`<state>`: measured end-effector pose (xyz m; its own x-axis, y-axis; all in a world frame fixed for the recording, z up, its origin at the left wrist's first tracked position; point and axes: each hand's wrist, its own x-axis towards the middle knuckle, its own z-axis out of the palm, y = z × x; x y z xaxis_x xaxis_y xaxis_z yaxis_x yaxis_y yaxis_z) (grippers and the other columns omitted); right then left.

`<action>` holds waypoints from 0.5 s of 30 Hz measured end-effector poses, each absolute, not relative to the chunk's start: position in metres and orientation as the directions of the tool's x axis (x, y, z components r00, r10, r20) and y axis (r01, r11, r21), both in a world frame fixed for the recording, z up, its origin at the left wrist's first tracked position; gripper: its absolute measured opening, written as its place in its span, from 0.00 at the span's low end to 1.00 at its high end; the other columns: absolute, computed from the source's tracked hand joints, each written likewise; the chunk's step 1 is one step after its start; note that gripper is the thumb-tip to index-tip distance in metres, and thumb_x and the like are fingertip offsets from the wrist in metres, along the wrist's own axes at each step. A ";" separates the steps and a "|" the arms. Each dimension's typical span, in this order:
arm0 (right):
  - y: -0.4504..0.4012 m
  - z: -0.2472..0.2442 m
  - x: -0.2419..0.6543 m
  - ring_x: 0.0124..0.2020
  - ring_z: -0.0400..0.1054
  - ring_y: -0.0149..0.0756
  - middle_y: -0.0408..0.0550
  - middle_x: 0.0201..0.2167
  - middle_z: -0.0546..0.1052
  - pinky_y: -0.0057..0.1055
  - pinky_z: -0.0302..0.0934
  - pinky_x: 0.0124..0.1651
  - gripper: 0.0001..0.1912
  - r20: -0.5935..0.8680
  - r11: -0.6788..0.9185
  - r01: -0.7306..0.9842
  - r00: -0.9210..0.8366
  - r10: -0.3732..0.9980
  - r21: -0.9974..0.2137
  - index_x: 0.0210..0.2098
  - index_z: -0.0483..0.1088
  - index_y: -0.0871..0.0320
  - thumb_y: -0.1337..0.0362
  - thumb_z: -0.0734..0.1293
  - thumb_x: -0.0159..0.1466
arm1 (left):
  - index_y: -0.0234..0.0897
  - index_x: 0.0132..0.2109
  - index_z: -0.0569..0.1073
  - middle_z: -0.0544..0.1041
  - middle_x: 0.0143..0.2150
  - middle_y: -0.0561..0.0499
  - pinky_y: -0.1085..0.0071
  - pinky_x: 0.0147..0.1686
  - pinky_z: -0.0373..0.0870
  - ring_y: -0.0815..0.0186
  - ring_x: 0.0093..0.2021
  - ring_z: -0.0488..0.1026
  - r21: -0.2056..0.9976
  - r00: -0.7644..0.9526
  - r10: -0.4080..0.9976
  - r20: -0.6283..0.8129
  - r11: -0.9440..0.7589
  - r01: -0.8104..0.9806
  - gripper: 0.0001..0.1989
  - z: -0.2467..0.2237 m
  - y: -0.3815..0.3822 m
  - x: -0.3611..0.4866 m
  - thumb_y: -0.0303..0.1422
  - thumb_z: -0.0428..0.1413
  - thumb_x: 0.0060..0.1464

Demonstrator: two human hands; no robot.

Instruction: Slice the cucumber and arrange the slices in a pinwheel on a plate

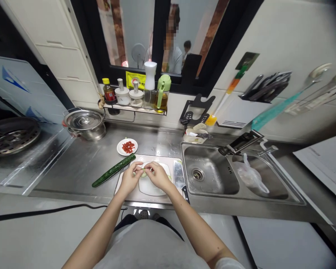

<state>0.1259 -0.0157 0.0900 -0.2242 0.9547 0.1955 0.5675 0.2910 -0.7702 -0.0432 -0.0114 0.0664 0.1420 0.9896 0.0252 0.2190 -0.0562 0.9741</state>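
Note:
My left hand and my right hand meet over a white squarish plate, fingers closed in a pinch. Between their fingertips is a small, thin pale-green piece, apparently a cucumber slice; the fingers partly cover it. The plate rests on a light cutting board. On the board's right side lies a kitchen knife, its black handle towards me. A bit of green shows at the plate's right edge, partly hidden by my right hand. Left of the board lies a long dark-green cucumber.
Behind the board sits a small white plate of chopped red pieces. A double sink is at the right, with a plastic bag in its far basin. A lidded steel pot stands back left, below a bottle shelf.

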 end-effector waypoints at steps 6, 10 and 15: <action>-0.015 0.098 0.139 0.37 0.65 0.34 0.44 0.32 0.73 0.30 0.57 0.41 0.04 0.215 0.298 0.588 -0.209 0.954 -0.752 0.31 0.68 0.56 0.69 0.64 0.62 | 0.40 0.49 0.71 0.79 0.35 0.51 0.70 0.41 0.65 0.65 0.36 0.74 0.929 0.153 0.983 0.102 -0.149 0.337 0.16 0.086 -0.011 -0.030 0.36 0.56 0.53; -0.017 0.103 0.150 0.38 0.64 0.35 0.45 0.33 0.72 0.30 0.57 0.41 0.05 0.277 0.333 0.636 -0.190 0.942 -0.696 0.31 0.67 0.56 0.68 0.62 0.64 | 0.38 0.43 0.73 0.76 0.29 0.51 0.71 0.35 0.63 0.66 0.30 0.71 0.945 -0.010 0.999 0.051 -0.045 0.324 0.17 0.088 -0.009 -0.024 0.44 0.57 0.51; -0.024 0.111 0.160 0.41 0.63 0.37 0.48 0.36 0.72 0.32 0.57 0.43 0.07 0.368 0.432 0.675 -0.247 0.896 -0.599 0.36 0.68 0.55 0.64 0.59 0.68 | 0.36 0.44 0.72 0.77 0.25 0.51 0.74 0.27 0.58 0.69 0.25 0.67 0.973 0.108 0.967 -0.233 0.230 0.036 0.24 0.099 -0.008 -0.011 0.50 0.59 0.46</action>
